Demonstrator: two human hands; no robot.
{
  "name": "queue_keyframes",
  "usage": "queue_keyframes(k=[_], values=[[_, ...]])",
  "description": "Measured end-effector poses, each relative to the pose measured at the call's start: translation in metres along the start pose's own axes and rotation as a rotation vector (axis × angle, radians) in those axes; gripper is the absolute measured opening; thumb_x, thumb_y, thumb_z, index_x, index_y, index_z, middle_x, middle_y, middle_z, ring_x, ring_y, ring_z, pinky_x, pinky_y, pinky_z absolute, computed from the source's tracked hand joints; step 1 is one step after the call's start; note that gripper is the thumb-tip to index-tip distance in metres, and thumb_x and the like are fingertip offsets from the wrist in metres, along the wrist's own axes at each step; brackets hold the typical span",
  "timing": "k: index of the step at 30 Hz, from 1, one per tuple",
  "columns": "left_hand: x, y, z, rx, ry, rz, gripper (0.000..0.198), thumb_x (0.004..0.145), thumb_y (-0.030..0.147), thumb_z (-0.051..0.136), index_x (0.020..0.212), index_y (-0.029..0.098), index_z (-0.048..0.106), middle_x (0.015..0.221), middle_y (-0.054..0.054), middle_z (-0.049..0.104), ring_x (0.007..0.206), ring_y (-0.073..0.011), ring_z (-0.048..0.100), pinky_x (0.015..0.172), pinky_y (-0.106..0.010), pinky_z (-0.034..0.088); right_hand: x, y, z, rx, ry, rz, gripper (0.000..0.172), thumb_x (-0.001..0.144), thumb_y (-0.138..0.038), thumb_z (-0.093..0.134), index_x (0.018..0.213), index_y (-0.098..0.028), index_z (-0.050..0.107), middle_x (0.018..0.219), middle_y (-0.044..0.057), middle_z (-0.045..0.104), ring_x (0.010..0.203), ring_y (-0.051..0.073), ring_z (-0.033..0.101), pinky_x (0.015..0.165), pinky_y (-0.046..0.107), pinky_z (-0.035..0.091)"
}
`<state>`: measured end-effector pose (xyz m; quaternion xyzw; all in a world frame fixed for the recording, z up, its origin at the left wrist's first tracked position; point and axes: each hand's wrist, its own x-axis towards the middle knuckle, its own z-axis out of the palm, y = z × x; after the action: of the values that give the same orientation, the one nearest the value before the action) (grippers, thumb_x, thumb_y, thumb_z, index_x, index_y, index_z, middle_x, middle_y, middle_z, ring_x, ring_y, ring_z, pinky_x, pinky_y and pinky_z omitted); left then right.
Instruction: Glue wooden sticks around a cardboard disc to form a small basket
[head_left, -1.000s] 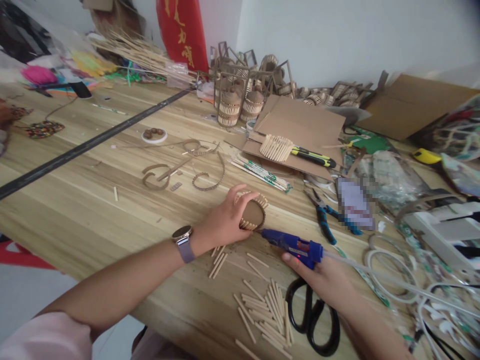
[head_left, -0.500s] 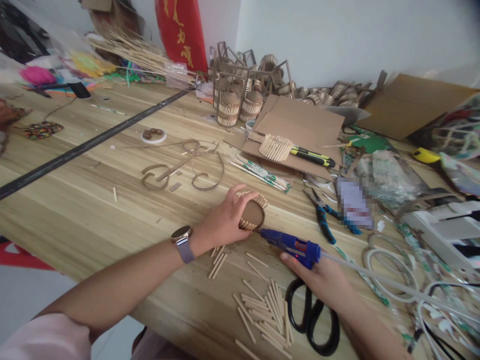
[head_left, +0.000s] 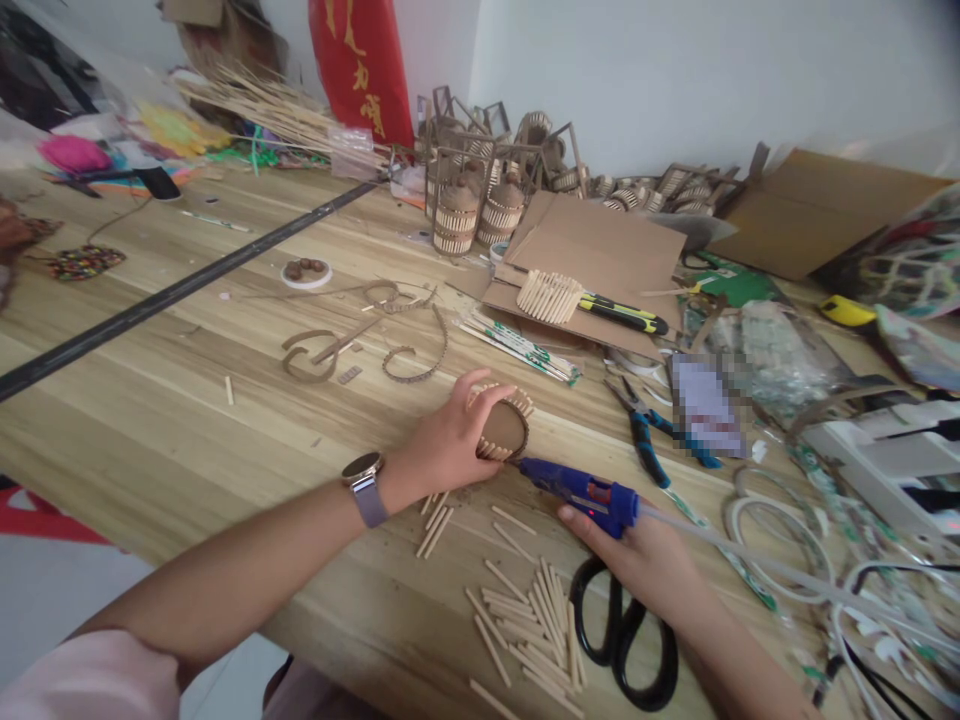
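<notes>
My left hand (head_left: pixel 454 435) is closed round a small round basket (head_left: pixel 504 430) with a brown base and short wooden sticks set along its rim. A blue hot glue gun (head_left: pixel 581 490) is in my right hand (head_left: pixel 649 555), its nozzle at the lower right edge of the basket. A long glue stick (head_left: pixel 720 540) runs out of the gun's back end. Below the gun lie black-handled scissors (head_left: pixel 626 630), their blades hidden. Beside them is a loose pile of short wooden sticks (head_left: pixel 536 625); a few more lie under my left wrist.
Blue-handled pliers (head_left: pixel 649 440) lie right of the basket. Behind are a cardboard sheet (head_left: pixel 592 250) with a bundle of sticks (head_left: pixel 550 297) and a utility knife (head_left: pixel 622 313). Curled brown strips (head_left: pixel 416 350) lie left. Finished stick lanterns (head_left: pixel 457 215) stand along the wall. Cables and rings crowd the right.
</notes>
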<state>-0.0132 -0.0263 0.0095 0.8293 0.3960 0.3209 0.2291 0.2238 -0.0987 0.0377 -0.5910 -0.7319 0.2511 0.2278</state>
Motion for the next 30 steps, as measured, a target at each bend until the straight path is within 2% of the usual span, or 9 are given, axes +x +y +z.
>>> queue_keyframes(k=[13, 30], values=[[0.0002, 0.0003, -0.0006, 0.025, -0.006, 0.002, 0.09, 0.064, 0.011, 0.079, 0.139, 0.025, 0.031, 0.147, -0.019, 0.027, 0.139, -0.0393, 0.036, 0.109, -0.058, 0.041, -0.0006, -0.0049, -0.0012, -0.02, 0.0, 0.026, 0.033, 0.082, -0.049, 0.054, 0.081, -0.023, 0.073, 0.076, 0.005, 0.078, 0.068, 0.025, 0.073, 0.065, 0.033, 0.058], [0.0003, 0.0007, -0.0006, 0.024, -0.02, -0.007, 0.089, 0.065, 0.011, 0.079, 0.139, 0.023, 0.031, 0.148, -0.018, 0.026, 0.139, -0.0376, 0.037, 0.108, -0.055, 0.044, -0.0008, -0.0012, 0.0009, -0.054, 0.01, 0.04, 0.033, 0.082, -0.05, 0.053, 0.082, -0.023, 0.073, 0.079, 0.005, 0.079, 0.07, 0.026, 0.074, 0.065, 0.032, 0.058]])
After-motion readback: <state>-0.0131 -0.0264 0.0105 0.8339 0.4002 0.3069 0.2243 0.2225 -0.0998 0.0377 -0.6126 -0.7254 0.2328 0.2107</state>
